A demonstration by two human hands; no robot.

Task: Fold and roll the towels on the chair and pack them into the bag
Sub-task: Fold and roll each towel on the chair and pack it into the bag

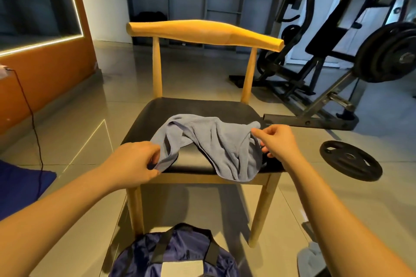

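Early: blue-grey towel (216, 141) crumpled, unfolded on chair seat (198, 108); left hand (135, 162) pinching its left corner; right hand (276, 141) half-curled at right edge, grip unclear; folding, rolling, packing into navy duffel bag (180, 252) left

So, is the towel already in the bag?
No, the towel lies crumpled on the chair seat, while the bag sits on the floor below.
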